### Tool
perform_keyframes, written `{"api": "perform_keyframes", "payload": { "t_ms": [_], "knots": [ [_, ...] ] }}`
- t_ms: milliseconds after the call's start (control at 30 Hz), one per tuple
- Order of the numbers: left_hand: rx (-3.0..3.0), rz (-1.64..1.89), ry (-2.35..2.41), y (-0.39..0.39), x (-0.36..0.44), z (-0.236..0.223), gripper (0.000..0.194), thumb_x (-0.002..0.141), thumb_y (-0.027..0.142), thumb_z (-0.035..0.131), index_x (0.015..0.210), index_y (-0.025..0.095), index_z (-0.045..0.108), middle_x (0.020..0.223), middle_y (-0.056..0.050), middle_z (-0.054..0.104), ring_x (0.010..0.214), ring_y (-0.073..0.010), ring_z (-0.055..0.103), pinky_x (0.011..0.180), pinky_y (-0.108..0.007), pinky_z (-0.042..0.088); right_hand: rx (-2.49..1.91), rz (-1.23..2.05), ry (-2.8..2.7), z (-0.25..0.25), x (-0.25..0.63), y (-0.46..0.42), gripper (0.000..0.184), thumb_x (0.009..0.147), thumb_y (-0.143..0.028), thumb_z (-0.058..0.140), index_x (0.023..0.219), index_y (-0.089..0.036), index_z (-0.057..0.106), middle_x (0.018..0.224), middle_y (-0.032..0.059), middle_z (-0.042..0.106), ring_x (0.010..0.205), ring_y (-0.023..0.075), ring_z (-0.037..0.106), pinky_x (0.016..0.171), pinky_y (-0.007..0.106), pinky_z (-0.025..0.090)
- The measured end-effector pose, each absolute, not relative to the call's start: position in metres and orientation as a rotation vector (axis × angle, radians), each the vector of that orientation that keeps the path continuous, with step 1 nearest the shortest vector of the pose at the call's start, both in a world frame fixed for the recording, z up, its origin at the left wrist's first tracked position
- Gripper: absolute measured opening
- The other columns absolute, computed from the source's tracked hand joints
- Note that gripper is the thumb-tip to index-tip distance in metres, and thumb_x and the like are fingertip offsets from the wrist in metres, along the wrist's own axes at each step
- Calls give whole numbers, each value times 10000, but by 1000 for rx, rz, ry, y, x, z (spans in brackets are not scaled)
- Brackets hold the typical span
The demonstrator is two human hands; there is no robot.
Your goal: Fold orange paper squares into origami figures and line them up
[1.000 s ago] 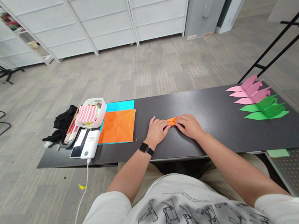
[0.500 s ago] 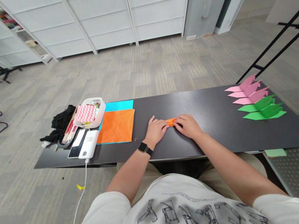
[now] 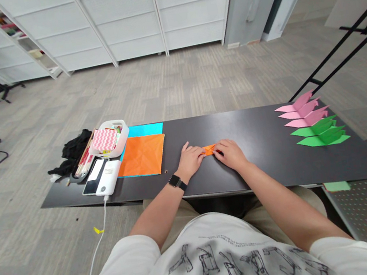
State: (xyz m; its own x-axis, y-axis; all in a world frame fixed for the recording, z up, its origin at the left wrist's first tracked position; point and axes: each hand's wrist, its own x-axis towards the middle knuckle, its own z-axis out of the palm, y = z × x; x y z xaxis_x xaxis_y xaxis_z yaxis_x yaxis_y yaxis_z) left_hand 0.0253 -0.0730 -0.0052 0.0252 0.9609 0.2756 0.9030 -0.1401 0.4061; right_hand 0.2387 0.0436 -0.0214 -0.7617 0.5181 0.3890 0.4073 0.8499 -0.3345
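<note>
A small folded strip of orange paper (image 3: 209,150) lies on the dark table between my hands. My left hand (image 3: 191,159) has its fingertips closed on the paper's left end, with one finger raised away from it. At the right end, my right hand (image 3: 229,153) pinches the paper with curled fingers. Both ends of the strip are partly hidden under the fingers. To the left lies a flat stack of orange paper sheets (image 3: 142,156), with blue paper (image 3: 146,129) showing behind it.
Pink folded paper birds (image 3: 303,111) and green ones (image 3: 321,132) stand in a row on the right of the table (image 3: 263,170). At left are a white basket (image 3: 125,136), a white power bank (image 3: 108,178), a phone (image 3: 94,178) and black cloth (image 3: 76,144).
Slightly more of the orange paper shows between my fingers. Both hands stay at its ends, almost unmoved.
</note>
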Motion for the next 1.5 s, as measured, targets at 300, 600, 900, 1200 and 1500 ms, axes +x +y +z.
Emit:
{"api": "perform_keyframes", "payload": {
  "t_ms": [300,600,900,1200,1500],
  "knots": [
    [2236,673,1947,-76,25,-4,283,1081,241,564,1133,347,821,1227,-1,792,1104,-208,664,1338,-566,248,-721,307,-2554,-25,239,45,103,1025,-255,635,1022,-234,736,1041,92,717,1015,284,617,926,426,479],
    [2302,684,1975,-80,32,-2,271,1056,305,602,1214,342,819,1286,-22,758,1130,-237,641,1330,-583,262,-624,273,-2508,-22,244,41,213,1047,-263,617,1115,-292,817,1151,84,748,1100,283,636,974,467,478],
    [2315,647,1962,-82,35,1,302,1060,360,593,1285,350,794,1294,-44,738,1147,-259,625,1320,-598,264,-654,282,-2493,-23,245,38,216,971,-243,707,1092,-321,869,1314,102,710,1248,321,594,1062,536,504],
    [2331,619,1955,-82,35,2,311,1056,380,606,1315,354,776,1298,-55,725,1187,-274,611,1319,-612,258,-870,209,-2418,-27,248,39,188,970,-278,705,1022,-316,882,1301,101,710,1209,336,579,1039,546,480],
    [2309,618,1956,-81,36,2,303,1047,376,624,1303,355,784,1314,-53,722,1194,-276,609,1317,-601,279,-1046,43,-2130,-37,256,45,158,923,-261,700,885,-286,852,1158,108,746,1080,338,598,949,545,480]
  ]
}}
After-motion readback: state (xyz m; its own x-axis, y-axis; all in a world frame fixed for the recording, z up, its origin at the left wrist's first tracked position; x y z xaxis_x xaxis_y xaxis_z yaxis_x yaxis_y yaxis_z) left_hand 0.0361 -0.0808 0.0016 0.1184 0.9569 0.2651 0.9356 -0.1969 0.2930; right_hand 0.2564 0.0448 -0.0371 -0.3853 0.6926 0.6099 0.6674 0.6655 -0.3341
